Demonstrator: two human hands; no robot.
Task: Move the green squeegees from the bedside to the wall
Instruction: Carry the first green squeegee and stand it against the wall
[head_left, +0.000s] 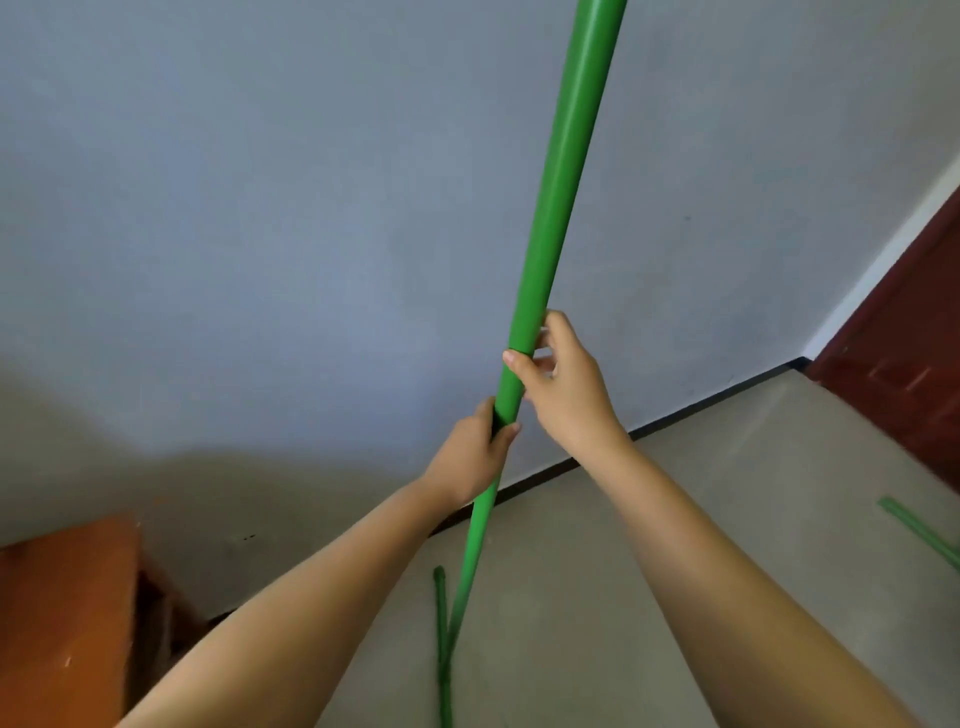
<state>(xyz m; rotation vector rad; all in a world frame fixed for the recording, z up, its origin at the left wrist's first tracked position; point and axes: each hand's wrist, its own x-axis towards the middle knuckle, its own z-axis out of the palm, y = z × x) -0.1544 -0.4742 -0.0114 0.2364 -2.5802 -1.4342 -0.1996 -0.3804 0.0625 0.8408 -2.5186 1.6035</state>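
Head view. I hold one green squeegee handle (556, 208) with both hands. My left hand (470, 457) is wrapped fully around the pole, thumb on the near side, fingers closed behind it. My right hand (563, 387) sits just above the left on the same pole, grip looser: the thumb presses the front of the pole and the fingers curl around the far side. The two hands are close together but not touching.

The handle stands nearly upright, tilted with its top toward the right, and leaves the frame at the top edge. Its lower end reaches down to a green squeegee head (441, 639) lying as a narrow bar on the grey floor (675, 519), close to the dark baseboard (597, 452) at the foot of the pale blue-grey wall (260, 208).

A second green squeegee part (919, 532) lies flat on the floor at the right edge, well apart from the held one, near a dark red-brown door (909, 353). An orange-brown wooden furniture piece (67, 613) occupies the lower left corner, against the wall.
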